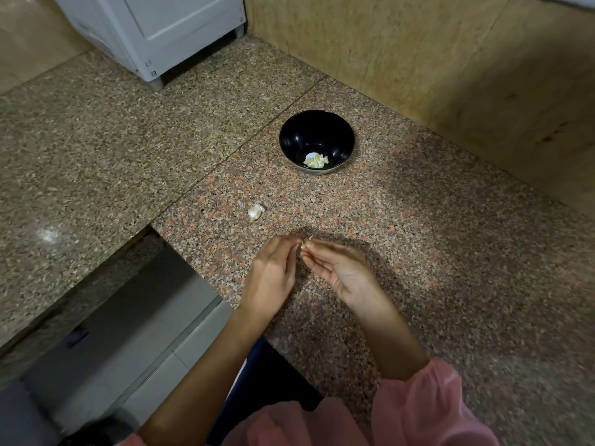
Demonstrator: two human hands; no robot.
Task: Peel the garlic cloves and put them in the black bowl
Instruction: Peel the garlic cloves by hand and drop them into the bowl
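Observation:
A black bowl [317, 136] stands on the granite counter and holds several peeled garlic cloves [316, 160]. Nearer to me, my left hand [273, 275] and my right hand [338, 268] meet fingertip to fingertip above the counter. Between them they pinch a small garlic clove [306, 244], mostly hidden by the fingers, with a bit of skin sticking up. A piece of unpeeled garlic [256, 211] lies on the counter to the left of the hands, with a small scrap of skin [240, 204] beside it.
The speckled granite counter [450, 252] runs to a tan wall on the right. A white appliance [154, 30] stands at the back left. The counter edge drops off at the lower left to a grey cabinet front [128, 333].

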